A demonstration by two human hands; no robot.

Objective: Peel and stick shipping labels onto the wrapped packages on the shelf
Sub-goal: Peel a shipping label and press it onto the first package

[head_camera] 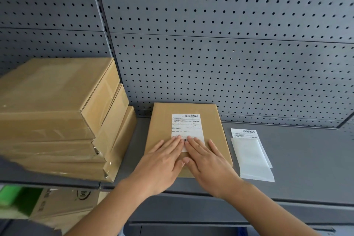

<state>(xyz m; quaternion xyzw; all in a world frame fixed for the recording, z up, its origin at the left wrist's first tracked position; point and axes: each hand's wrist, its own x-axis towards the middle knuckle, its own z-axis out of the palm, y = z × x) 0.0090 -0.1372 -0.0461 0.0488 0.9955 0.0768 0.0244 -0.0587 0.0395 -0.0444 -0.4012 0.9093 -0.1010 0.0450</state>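
A flat brown wrapped package lies on the grey shelf in the middle. A white shipping label with barcodes sits on its top face. My left hand and my right hand lie flat side by side on the package, straight fingers pressing the label's lower edge. To the right, on the shelf, lies another label partly under white backing sheets.
A stack of several brown wrapped packages fills the shelf's left side, touching the middle package's left edge. A grey pegboard wall stands behind. Below the shelf sit a cardboard box and something green.
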